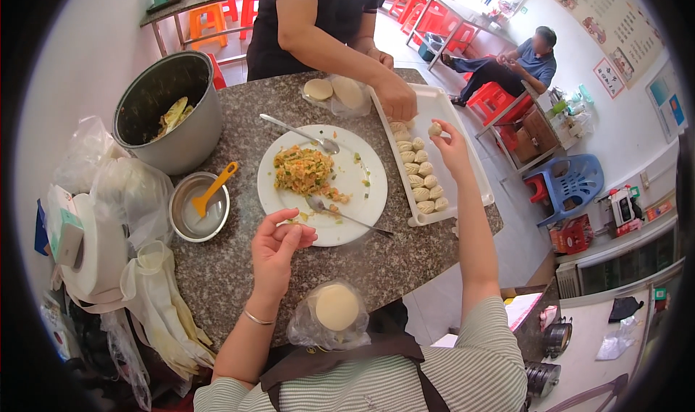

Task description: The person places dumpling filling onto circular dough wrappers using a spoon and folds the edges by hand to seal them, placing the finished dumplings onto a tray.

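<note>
Between the fingertips of my right hand (453, 147) is a small pleated dumpling (435, 129), held above the white plastic tray (471, 179). Rows of pleated dumplings (416, 181) line the tray's left side. My left hand (281, 245) hovers by the near rim of a white plate (355, 223), fingers slightly curled and apart, nothing in them. On that plate sit a mound of chopped filling (304, 168) and two metal spoons, one at the far rim (329, 145), one nearer me (336, 212). Round dough wrappers (336, 306) lie on a plastic bag close to my body.
Across the table a co-worker's hand (396, 98) reaches into the tray's far end. More wrappers (318, 89) lie beside it. At left stand a deep metal pot (203, 121), a bowl (176, 222) with an orange spatula (217, 186), and plastic bags (130, 189). Another person sits farther off.
</note>
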### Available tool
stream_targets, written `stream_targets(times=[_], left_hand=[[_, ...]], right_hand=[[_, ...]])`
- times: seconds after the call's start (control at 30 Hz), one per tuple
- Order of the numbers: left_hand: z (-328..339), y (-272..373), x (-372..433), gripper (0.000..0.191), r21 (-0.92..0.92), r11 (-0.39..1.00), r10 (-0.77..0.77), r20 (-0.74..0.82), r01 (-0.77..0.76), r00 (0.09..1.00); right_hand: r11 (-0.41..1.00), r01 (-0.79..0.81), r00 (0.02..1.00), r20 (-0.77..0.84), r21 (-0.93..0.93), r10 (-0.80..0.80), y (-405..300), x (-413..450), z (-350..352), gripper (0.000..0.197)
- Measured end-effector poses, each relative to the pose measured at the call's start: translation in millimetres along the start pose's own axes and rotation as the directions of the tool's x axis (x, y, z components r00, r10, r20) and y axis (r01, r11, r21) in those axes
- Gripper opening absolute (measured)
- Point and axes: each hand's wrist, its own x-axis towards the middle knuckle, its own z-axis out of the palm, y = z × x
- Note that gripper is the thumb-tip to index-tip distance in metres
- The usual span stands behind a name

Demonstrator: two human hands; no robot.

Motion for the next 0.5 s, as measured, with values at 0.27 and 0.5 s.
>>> stream_targets(times=[0.27, 0.5], left_hand=[[-4, 0, 2, 0.023, -0.003, 1.0, 0.003, 0.012, -0.003, 1.0], [-2, -1, 1, 0.019, 0.004, 1.0, -0.014, 0.03, 0.014, 0.999]], right_hand=[[0.969, -0.066, 0.979, 0.171, -0.236, 0.108, 21, 30, 17, 0.03], [0.972, -0.1, 0.989, 0.087, -0.213, 0.12, 28, 35, 29, 0.035]])
